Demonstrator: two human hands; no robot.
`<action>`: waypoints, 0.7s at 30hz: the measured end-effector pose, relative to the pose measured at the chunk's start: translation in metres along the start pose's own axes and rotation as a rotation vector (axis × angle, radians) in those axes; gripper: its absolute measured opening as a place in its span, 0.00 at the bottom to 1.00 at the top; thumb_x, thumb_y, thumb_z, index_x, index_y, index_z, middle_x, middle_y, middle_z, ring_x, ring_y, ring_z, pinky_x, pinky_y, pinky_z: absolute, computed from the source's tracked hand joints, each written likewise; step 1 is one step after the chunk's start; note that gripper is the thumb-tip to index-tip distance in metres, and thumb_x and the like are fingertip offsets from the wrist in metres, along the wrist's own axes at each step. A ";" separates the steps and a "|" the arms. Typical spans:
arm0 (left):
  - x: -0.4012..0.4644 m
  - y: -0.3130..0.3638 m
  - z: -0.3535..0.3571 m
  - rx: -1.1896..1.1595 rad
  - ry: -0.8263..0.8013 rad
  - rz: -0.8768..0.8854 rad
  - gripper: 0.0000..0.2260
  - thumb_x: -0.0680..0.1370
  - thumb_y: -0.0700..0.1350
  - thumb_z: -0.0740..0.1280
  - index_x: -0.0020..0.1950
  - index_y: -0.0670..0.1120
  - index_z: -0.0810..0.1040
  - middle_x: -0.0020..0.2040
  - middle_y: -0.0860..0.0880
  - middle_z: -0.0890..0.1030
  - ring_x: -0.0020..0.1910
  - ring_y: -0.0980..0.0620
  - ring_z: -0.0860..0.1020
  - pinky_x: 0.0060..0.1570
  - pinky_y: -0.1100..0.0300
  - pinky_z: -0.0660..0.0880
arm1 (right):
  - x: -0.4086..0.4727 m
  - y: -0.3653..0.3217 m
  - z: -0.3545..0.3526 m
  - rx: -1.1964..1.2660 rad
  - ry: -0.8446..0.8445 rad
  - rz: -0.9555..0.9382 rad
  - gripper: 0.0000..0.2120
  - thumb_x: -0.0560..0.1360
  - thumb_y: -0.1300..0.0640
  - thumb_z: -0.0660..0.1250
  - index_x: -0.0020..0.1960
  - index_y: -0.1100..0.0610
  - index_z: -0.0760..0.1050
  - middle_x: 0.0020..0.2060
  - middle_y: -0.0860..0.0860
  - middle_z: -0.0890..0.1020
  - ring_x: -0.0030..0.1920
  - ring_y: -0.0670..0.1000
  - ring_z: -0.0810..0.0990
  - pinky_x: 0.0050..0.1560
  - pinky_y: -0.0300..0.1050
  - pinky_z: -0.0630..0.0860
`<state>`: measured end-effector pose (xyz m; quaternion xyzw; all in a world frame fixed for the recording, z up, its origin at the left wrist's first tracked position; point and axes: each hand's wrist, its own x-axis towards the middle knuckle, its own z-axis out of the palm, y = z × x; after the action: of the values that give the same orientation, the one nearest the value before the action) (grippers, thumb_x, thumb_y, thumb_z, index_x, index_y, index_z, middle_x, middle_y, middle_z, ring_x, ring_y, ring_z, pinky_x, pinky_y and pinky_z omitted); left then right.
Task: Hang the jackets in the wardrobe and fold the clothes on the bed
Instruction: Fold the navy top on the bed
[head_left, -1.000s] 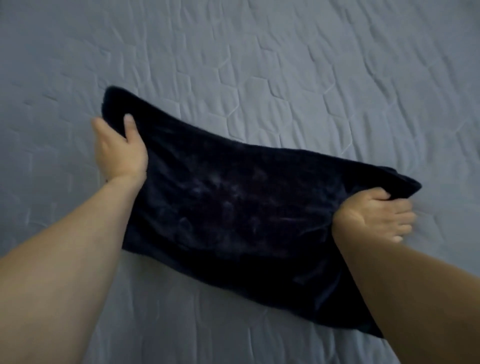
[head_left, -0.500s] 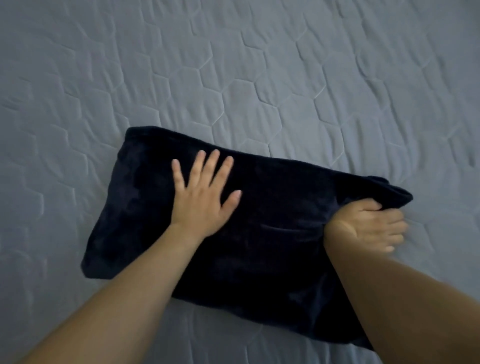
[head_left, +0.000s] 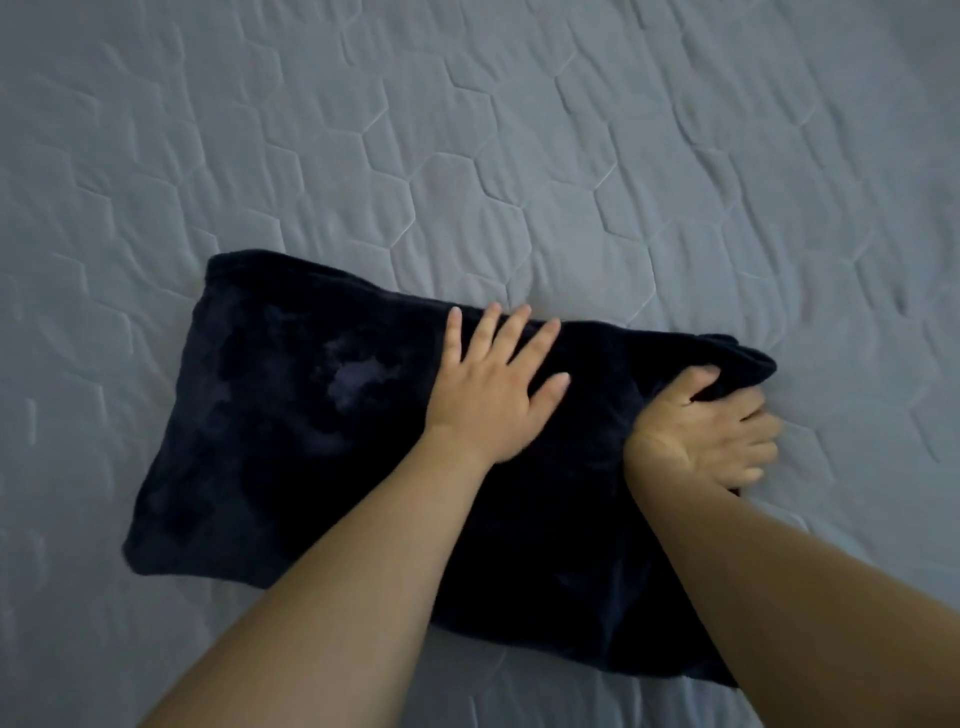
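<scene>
Left hand (head_left: 491, 395) flat, fingers spread, on dark garment (head_left: 291, 415) — right hand (head_left: 711, 431) pinching its corner.

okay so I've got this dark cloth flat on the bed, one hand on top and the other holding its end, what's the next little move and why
Probably lift the right end and fold it over to the left. The right hand grips that end of the cloth, while the left hand presses flat near the middle, where the crease could form. The cloth lies flat on the bed, longer than it is wide, so halving it looks like the natural step.
</scene>
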<state>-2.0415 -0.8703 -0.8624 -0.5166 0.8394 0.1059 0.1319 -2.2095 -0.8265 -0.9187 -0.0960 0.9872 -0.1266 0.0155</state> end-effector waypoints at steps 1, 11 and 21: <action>0.002 0.001 0.008 0.014 0.029 -0.012 0.29 0.81 0.64 0.41 0.80 0.57 0.49 0.81 0.51 0.53 0.80 0.46 0.47 0.74 0.37 0.37 | 0.000 -0.001 0.001 0.026 -0.006 -0.007 0.32 0.76 0.37 0.46 0.62 0.59 0.72 0.57 0.60 0.74 0.56 0.62 0.72 0.56 0.57 0.65; 0.008 0.015 0.035 0.181 0.098 -0.135 0.29 0.79 0.62 0.33 0.80 0.57 0.42 0.81 0.50 0.49 0.80 0.44 0.45 0.73 0.34 0.37 | 0.045 -0.002 -0.022 0.174 -0.439 -0.142 0.44 0.64 0.24 0.48 0.69 0.52 0.68 0.65 0.55 0.71 0.66 0.59 0.68 0.68 0.58 0.60; -0.133 0.122 0.026 -0.291 0.416 -0.204 0.39 0.70 0.55 0.61 0.80 0.48 0.55 0.80 0.46 0.55 0.79 0.44 0.53 0.74 0.34 0.48 | 0.118 -0.013 -0.072 0.341 -1.285 -0.287 0.23 0.70 0.54 0.77 0.61 0.61 0.76 0.46 0.56 0.84 0.38 0.52 0.85 0.29 0.41 0.79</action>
<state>-2.0899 -0.6964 -0.8377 -0.6228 0.7679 0.1028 -0.1090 -2.3265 -0.8440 -0.8460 -0.2782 0.7257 -0.1993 0.5969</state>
